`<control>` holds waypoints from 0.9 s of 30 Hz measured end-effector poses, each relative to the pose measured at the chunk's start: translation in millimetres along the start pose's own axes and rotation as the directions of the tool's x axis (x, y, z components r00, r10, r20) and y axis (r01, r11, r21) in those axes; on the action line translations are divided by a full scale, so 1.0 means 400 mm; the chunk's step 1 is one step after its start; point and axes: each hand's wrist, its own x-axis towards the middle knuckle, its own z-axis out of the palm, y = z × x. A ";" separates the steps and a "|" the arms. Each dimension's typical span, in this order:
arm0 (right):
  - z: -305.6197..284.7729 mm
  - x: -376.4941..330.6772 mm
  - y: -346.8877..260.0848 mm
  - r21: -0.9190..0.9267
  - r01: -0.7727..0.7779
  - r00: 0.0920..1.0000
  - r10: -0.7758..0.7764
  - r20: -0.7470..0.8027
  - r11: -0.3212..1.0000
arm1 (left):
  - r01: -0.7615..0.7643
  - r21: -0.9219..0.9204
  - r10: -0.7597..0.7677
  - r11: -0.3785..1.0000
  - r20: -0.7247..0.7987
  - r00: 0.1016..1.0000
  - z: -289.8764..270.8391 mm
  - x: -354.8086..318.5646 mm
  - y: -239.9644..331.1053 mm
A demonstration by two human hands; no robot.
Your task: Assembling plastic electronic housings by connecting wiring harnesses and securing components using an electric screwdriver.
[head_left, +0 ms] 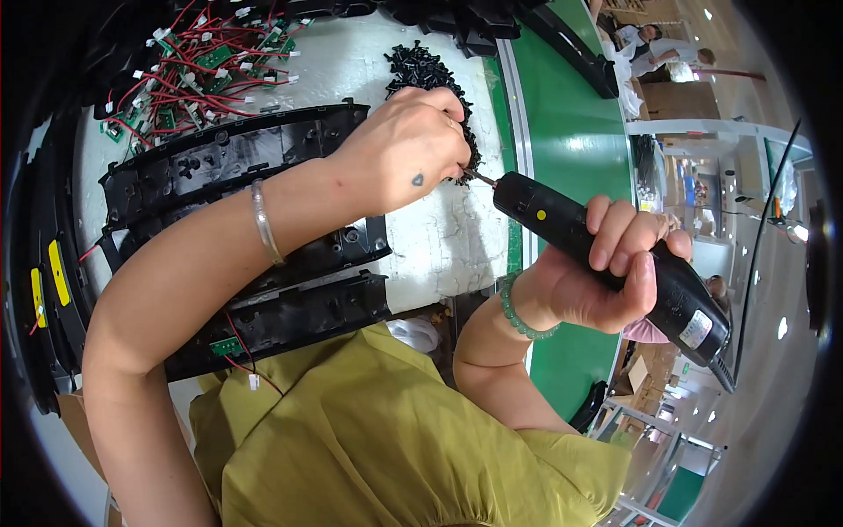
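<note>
Panels of black moulded plastic (263, 149), long and curved, lie stacked across the left of the white worktable (439, 246), their ribbed undersides and screw bosses showing; a small green circuit board with a red wire (226, 346) sits at the near edge of the nearest one. Far left, a heap of small green circuit boards with red wires and white plugs (206, 66) is piled on the table. The left hand (408, 149), a silver bangle on its wrist, reaches over the panels, fingers pinched together at the metal bit (479, 177) of the driver; whatever they pinch is hidden. Just behind it lies a pile of small black screws (423, 70). To the right, the right hand (606, 272), a green bead bracelet on its wrist, is clenched around the black electric screwdriver (606, 255): a thick, rounded, matte body with a small yellow dot near the nose and a label near its rear end, held in the air, tilted with the bit pointing left. Beneath it runs a green conveyor belt (571, 132).
</note>
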 end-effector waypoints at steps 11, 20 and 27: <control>-0.020 0.020 -0.011 0.176 -0.041 0.998 0.032 0.052 0.983 | -0.039 -0.233 -0.016 0.972 -0.230 0.973 -0.009 -0.006 -0.010; 0.028 0.014 -0.025 0.339 0.015 1.000 -0.016 0.001 0.941 | 0.103 -0.376 -0.147 0.921 -0.090 0.985 -0.057 -0.061 0.041; 0.064 0.004 0.014 0.221 -0.070 0.995 0.052 0.087 0.973 | 0.327 0.241 -0.316 0.914 -0.087 0.945 -0.203 -0.147 0.018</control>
